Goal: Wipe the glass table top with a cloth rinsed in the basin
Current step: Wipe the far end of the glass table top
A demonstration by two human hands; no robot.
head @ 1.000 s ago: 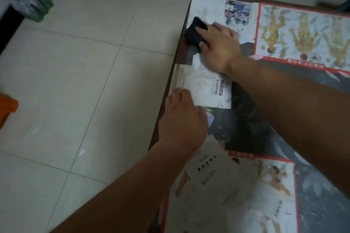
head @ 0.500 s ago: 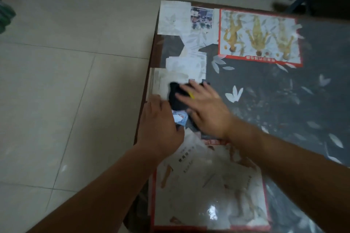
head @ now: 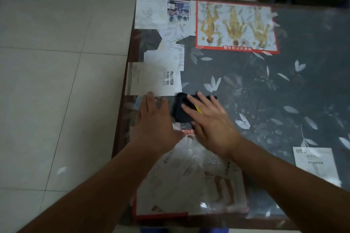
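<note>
cloth [head: 182, 108]: dark, on table [head: 265, 100] near its left edge | right hand [head: 210, 119]: flat, fingers spread, pressing cloth | left hand [head: 153, 119]: open, flat on glass just left of cloth | unwiped glass lies mostly rightward, right hand nearer

Likely a home: tiled floor [head: 56, 81], keepsake papers [head: 234, 24] under glass.
</note>
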